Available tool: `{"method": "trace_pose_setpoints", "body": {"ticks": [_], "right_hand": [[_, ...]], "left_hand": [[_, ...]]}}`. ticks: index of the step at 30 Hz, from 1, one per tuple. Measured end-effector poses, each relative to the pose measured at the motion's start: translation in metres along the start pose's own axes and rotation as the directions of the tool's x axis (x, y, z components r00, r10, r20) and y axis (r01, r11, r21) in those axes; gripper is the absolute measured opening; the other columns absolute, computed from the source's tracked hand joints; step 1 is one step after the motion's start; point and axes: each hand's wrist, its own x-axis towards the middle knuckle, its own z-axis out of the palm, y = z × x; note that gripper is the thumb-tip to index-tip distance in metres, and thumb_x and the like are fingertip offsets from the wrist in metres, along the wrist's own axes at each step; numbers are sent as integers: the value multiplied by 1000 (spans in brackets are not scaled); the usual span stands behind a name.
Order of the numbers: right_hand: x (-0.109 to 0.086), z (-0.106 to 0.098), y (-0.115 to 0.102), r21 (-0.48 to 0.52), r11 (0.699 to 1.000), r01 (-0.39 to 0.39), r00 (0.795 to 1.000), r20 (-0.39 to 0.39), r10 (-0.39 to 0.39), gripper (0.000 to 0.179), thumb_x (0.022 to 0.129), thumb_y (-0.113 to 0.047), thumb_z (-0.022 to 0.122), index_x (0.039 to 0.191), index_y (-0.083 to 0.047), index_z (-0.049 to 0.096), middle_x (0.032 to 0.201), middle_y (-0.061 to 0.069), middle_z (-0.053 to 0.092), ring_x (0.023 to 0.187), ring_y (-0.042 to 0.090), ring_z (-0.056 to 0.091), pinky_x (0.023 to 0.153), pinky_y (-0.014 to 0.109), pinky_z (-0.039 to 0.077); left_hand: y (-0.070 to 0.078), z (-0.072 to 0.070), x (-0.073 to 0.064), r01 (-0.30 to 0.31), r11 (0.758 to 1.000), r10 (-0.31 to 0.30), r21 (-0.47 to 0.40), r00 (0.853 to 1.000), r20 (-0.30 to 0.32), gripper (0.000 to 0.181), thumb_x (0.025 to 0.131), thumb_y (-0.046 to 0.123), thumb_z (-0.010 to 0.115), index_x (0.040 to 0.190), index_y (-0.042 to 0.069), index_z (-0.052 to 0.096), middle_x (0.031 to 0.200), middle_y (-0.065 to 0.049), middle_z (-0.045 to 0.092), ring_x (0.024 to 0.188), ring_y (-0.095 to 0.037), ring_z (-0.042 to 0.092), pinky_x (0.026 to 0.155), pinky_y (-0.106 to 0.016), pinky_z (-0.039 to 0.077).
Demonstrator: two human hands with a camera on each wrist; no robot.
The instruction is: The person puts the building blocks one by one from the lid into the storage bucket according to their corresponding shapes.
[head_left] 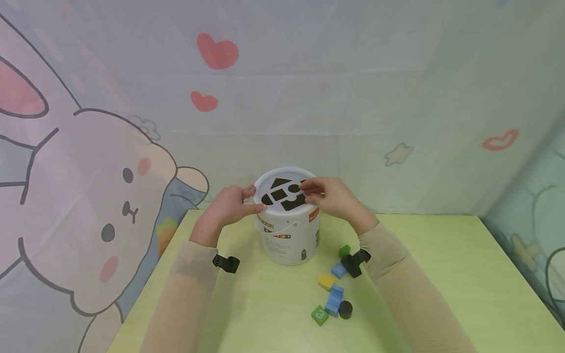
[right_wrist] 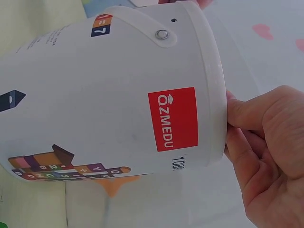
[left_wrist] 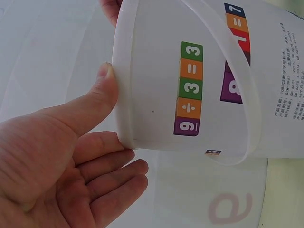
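Observation:
A white bucket (head_left: 289,245) stands upright on the table under a white lid (head_left: 265,185) with several shaped holes. Against the lid's left rim, my left hand (head_left: 231,203) rests with thumb and index finger spread apart. Its other fingers (left_wrist: 124,192) are loosely bent, off the bucket wall. Over the right part of the lid, my right hand (head_left: 332,195) has thumb and fingers bent close to the holes. In the right wrist view its fingertips are hidden behind the lid's rim; I cannot tell whether they pinch anything.
On the table (head_left: 423,274), in front of the bucket, lie a green block (head_left: 320,315), a blue curved block (head_left: 334,300), a dark round block (head_left: 346,310), a yellow block (head_left: 326,282) and a smaller blue block (head_left: 338,270). Another green block (head_left: 345,251) sits near the right wrist.

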Motion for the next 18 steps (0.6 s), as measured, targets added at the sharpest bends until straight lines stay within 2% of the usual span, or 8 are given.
{"method": "trace_pose_setpoints", "body": {"ticks": [18], "right_hand": [[-1,1,0,22,1000,-10,1000,-14,10,35,103,-4,70,138,-2,69,135,15,71,128,33,66,105,46,54]], "left_hand": [[-1,-1,0,4,1000,-4,0,1000,4,79,101,42,76,162,6,42,165,-13,40,154,-39,37,117,-55,41]]}}
